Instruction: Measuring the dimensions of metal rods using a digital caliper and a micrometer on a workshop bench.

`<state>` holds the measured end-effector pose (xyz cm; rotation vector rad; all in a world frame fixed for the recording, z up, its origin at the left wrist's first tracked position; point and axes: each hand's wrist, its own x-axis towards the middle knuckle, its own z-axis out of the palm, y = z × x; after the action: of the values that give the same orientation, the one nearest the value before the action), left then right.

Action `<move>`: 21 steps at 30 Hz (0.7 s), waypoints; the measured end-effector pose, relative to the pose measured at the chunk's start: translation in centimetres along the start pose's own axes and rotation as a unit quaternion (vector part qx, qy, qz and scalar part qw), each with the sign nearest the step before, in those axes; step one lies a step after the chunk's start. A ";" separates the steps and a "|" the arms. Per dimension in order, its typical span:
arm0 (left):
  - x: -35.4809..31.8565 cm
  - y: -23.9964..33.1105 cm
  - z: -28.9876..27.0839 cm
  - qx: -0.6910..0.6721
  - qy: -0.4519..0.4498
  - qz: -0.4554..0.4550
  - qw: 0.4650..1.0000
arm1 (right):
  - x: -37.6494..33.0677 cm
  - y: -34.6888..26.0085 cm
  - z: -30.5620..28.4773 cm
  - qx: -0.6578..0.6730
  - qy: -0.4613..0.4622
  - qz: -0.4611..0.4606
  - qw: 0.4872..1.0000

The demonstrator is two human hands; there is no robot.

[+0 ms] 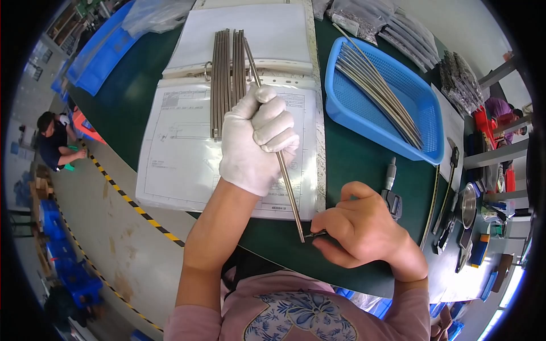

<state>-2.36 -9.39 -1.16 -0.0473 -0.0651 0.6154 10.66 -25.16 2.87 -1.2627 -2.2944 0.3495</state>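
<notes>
"Over an open binder (182,170) on a dark green table (364,165), what are the person's hands doing?"

"The left hand (259,139), in a white glove, is closed in a fist around one thin metal rod (289,193). The rod slants through the grip: its upper end rises past the thumb, and its lower end points down toward the person, beyond the binder's bottom edge."

"And the other hand?"

"The right hand (364,227) is bare, to the right of the rod's lower end. Its thumb and bent index finger pinch a small, thin piece (315,233), whose tip is right at the rod. It is too small to identify, and I cannot tell whether the two touch."

"What lies around them?"

"Beyond the gloved fist, a bundle of similar rods (220,79) lies lengthwise on the binder's pages. To the right stands a light blue plastic basket (352,118), with more rods (380,94) lying diagonally inside. Between that basket and the bare hand, a micrometer (392,200) with a silvery barrel rests on the table, partly hidden behind the hand."
</notes>
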 end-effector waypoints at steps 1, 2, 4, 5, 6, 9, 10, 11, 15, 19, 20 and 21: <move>0.0 0.0 0.0 0.002 0.004 0.004 1.000 | 0.0 0.0 0.0 -0.011 0.003 -0.008 1.000; 0.0 0.0 0.0 0.003 0.008 0.008 1.000 | 0.1 0.1 0.0 -0.022 0.006 -0.017 1.000; 0.0 0.1 -0.2 0.000 0.006 0.007 1.000 | -0.1 0.3 0.2 -0.034 0.015 -0.034 0.999; 0.0 0.1 -0.2 -0.002 0.005 0.002 1.000 | -0.2 0.3 0.3 -0.047 0.026 -0.047 0.997; 0.0 0.1 -0.2 -0.004 0.004 0.005 1.000 | -0.1 0.3 0.2 -0.047 0.023 -0.050 0.997; 0.0 0.1 0.0 -0.014 0.014 0.007 1.000 | 0.1 0.0 0.2 -0.056 0.016 -0.051 0.997; 0.0 0.1 0.0 -0.001 0.019 0.009 1.000 | 0.1 -0.1 0.3 -0.067 0.012 -0.048 0.997; -0.1 0.2 0.0 0.013 0.024 0.012 1.000 | 0.1 -0.1 0.3 -0.079 0.009 -0.045 0.996; 0.0 0.5 0.0 0.004 0.021 0.019 1.000 | 0.4 -0.3 -0.1 -0.056 0.015 -0.021 0.998; 0.1 0.2 0.2 -0.003 0.057 0.041 0.998 | -0.1 0.4 0.8 -0.063 0.052 -0.030 0.996; 0.2 -0.1 0.2 -0.011 0.055 0.045 0.997 | -0.1 0.5 0.9 -0.079 0.069 -0.038 0.994; 0.2 -0.4 0.1 -0.011 0.054 0.043 0.998 | 0.0 0.5 0.9 -0.081 0.070 -0.037 0.994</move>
<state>-1.95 -9.62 -1.06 -0.1052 0.0346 0.6968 10.53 -24.92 1.85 -1.2339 -2.2787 0.0484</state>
